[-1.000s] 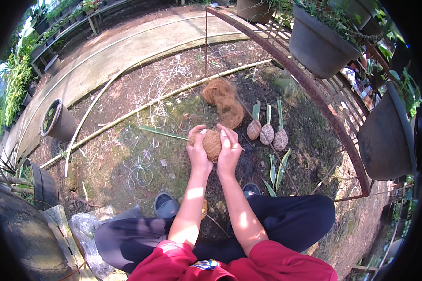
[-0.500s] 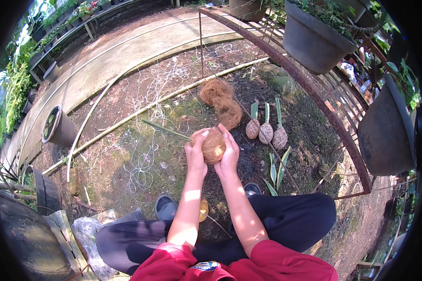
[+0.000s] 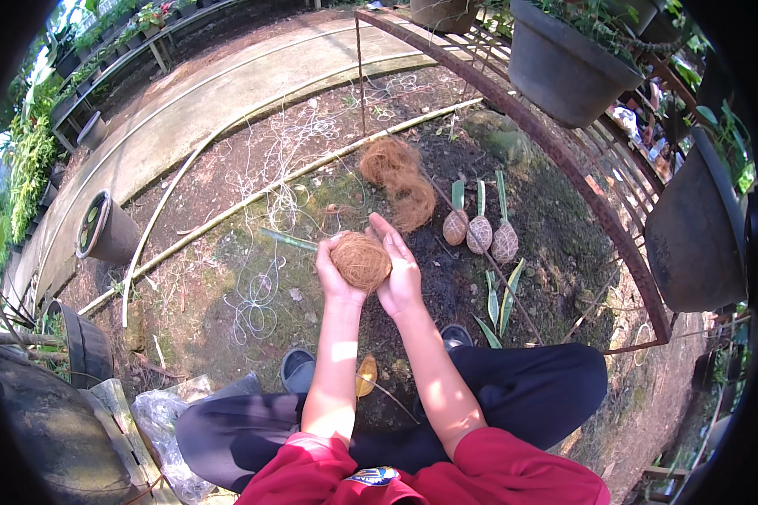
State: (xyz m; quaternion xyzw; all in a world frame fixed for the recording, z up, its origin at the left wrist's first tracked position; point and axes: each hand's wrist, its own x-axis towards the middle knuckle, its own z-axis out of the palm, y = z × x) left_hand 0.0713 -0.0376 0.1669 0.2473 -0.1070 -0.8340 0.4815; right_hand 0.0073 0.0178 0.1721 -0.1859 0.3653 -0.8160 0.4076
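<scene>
At centre, the left hand [image 3: 334,282] cups the ball [image 3: 362,263] with curled, partly hidden fingers; the right hand [image 3: 403,282], fingers extended, lies against it. A pot [image 3: 695,240] at three o'clock contains plants [image 3: 730,143].

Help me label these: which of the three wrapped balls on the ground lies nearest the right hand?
The leftmost wrapped ball; the middle ball and the rightmost ball each lie farther from the right hand.

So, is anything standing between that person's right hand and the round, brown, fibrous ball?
Nothing visible does. The bare right hand lies right beside the round, brown, fibrous ball, seemingly touching it, while the bare left hand cups its left side.
</scene>
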